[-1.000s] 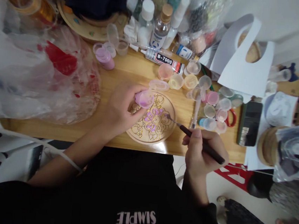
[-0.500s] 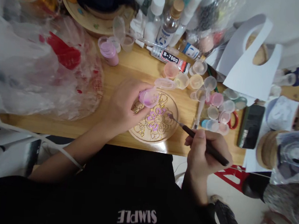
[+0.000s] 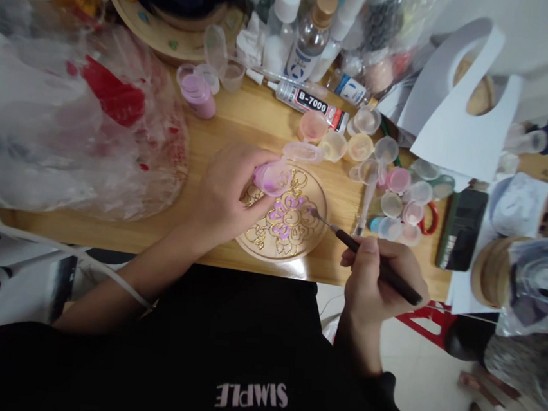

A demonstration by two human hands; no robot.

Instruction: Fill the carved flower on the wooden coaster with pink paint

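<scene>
In my left hand (image 3: pixel 229 195) is a small clear cup of purple paint (image 3: pixel 273 178), gripped between thumb and fingers and tilted, with its round lid (image 3: pixel 302 151) hanging open. The cup is over the left part of a round wooden disc (image 3: pixel 306 244) with a gold-outlined flower pattern. Several petals (image 3: pixel 284 231) are filled with purple. My right hand (image 3: pixel 383 277) is closed around the dark handle of a thin metal-tipped tool (image 3: pixel 348 240). Its tip is at a petal right of the flower's middle; whether it touches the surface I cannot tell.
Several small paint cups (image 3: pixel 360 147) stand right of the disc, near red-handled scissors (image 3: pixel 430 219) and a dark green box (image 3: pixel 463 230). A B-7000 glue tube (image 3: pixel 307 104) and bottles (image 3: pixel 309 38) are behind. A plastic bag (image 3: pixel 67 140) covers the left.
The view has shifted slightly. Both hands keep nearly the same place, with the tool tip at the same petal. At the lower right, a person's legs on the floor have moved.
</scene>
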